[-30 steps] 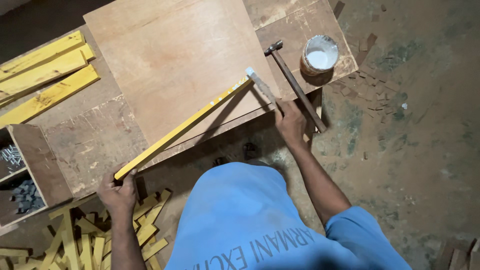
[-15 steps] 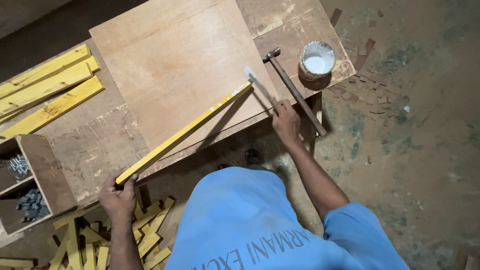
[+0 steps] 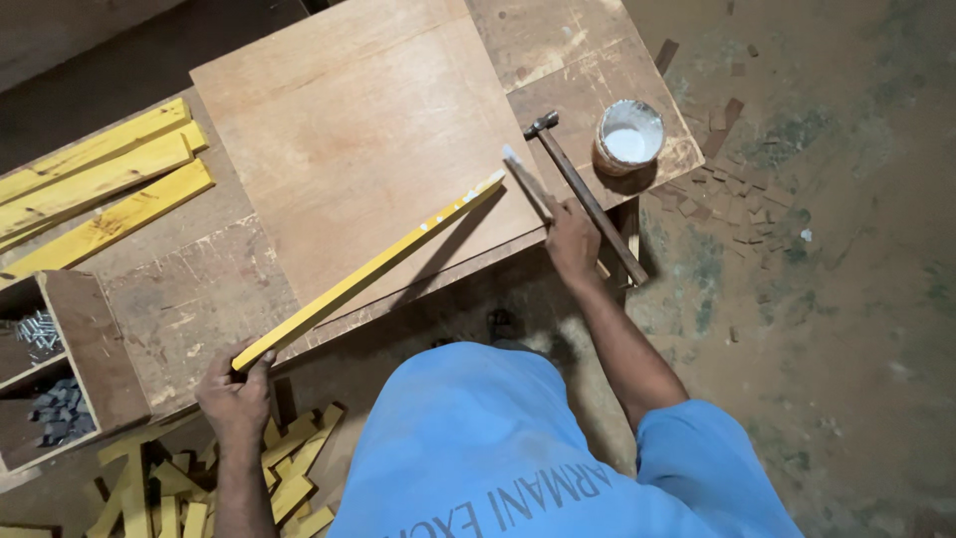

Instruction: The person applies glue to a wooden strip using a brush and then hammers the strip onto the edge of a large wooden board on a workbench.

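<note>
1. On the bench (image 3: 189, 299), we see our left hand (image 3: 234, 399) closed on the near end of a long yellow strip (image 3: 373, 269), which slants across the plywood board (image 3: 368, 149).
2. Our right hand (image 3: 573, 239) holds a thin brush (image 3: 528, 184), its pale tip just beside the strip's far end.
3. A hammer (image 3: 583, 194) lies beside that hand, near a tin of white glue (image 3: 629, 139).
4. More yellow strips (image 3: 100, 189) lie at the left, well apart.
5. A wooden box (image 3: 70, 369) holds nails.
</note>
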